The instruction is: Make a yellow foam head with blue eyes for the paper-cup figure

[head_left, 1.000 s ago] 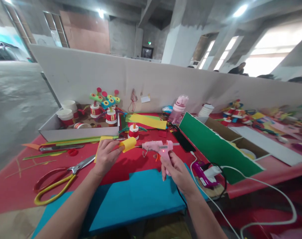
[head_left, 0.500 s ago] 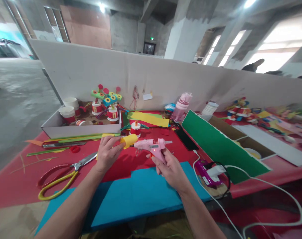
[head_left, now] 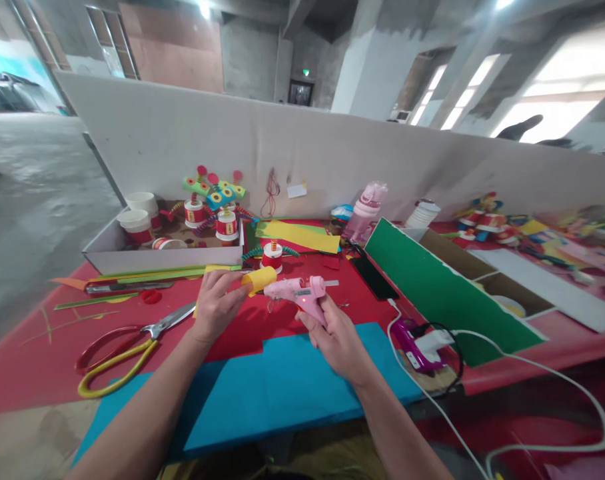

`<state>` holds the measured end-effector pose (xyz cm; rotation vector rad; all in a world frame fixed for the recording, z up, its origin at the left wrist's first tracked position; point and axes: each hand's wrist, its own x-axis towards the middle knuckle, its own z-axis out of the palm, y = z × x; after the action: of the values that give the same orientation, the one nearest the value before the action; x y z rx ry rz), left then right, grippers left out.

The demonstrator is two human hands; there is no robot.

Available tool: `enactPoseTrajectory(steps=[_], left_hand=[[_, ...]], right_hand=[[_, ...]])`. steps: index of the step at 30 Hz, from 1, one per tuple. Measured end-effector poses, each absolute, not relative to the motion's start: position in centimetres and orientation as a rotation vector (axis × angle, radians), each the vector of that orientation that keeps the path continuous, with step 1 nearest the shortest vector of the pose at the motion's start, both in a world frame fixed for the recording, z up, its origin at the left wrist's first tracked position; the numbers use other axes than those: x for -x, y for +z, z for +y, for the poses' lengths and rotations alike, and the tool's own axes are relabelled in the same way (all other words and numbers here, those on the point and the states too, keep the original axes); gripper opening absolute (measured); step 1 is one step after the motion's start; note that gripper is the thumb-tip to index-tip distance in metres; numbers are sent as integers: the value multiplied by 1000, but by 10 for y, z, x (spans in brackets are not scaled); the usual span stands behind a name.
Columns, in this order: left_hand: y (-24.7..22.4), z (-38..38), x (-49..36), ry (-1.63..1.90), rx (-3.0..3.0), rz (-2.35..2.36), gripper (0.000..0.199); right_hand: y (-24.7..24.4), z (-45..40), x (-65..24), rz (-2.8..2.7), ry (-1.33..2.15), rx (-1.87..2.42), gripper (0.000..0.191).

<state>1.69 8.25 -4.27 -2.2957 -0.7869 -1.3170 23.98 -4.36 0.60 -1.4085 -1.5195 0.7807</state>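
My left hand (head_left: 218,303) pinches a rolled tube of yellow paper (head_left: 260,281), lying sideways in its fingertips. My right hand (head_left: 336,337) is wrapped round the grip of a pink hot glue gun (head_left: 296,293). A small red light glows on the gun's side, and a clear glue stick (head_left: 331,283) pokes out of its back. The nozzle points left, close to the tube's right end; whether they touch I cannot tell. Just behind the tube stands a red and white paper cup figure (head_left: 272,257) with green coiled arms and an orange coiled neck.
Large scissors (head_left: 152,330) lie left of my left hand. A white box (head_left: 167,261) with cups and finished figures stands at the back left. Blue paper (head_left: 282,393) covers the front edge. To the right are a phone (head_left: 375,279), a purple power strip (head_left: 418,350) with cables, and a green board (head_left: 442,293).
The glue gun has moved slightly left, its nozzle now nearer the yellow tube. My left hand has stayed almost in place.
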Motion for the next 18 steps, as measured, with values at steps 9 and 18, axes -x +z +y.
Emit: enactPoseTrajectory(steps=[9,18], left_hand=[[-44,82,-16,-1317,2310,-781,10],[-46,84,-16,-1324,2303,-764,11]], right_hand=[[3,-42,-236,-1541,783,1423,45],[4,-43,-232,-1556,772,1433,45]])
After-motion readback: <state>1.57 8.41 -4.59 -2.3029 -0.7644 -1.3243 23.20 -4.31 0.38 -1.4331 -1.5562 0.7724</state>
